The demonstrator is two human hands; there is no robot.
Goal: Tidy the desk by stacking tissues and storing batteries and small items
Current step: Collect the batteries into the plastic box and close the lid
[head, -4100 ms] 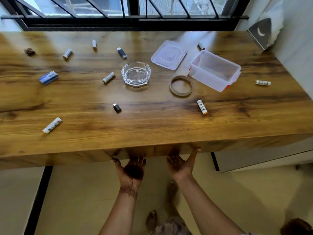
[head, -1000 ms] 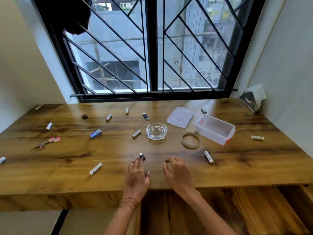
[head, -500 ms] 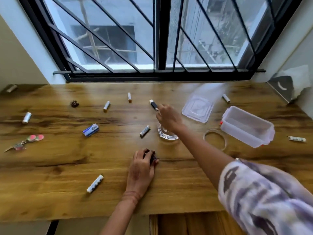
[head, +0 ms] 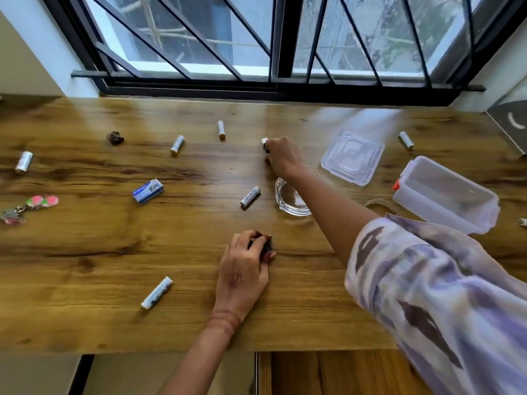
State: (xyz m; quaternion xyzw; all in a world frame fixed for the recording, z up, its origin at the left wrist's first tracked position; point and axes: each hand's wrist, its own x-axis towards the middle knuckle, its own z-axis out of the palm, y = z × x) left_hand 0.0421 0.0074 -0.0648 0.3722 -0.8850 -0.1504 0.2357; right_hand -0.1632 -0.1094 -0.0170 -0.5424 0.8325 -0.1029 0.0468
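Behind the desk (head: 85, 252) we see a window (head: 176, 32) barred by a black metal grille (head: 285, 38) of upright and slanting bars, set in a black frame (head: 256, 89). Through the glass we make out pale building faces and, to the right, what may be greenery (head: 393, 44), though it is too blurred for us to be sure. Plain light walls (head: 25, 52) flank the window. Below the desk's front edge we find a wooden panel (head: 328, 374), pale floor (head: 142, 374) and a dark upright strip (head: 82, 374).

Wood-grain desk (head: 85, 266) w/ satin sheen, clear plastic box (head: 445, 195) & lid (head: 352, 156), glossy glass ashtray (head: 288, 199)
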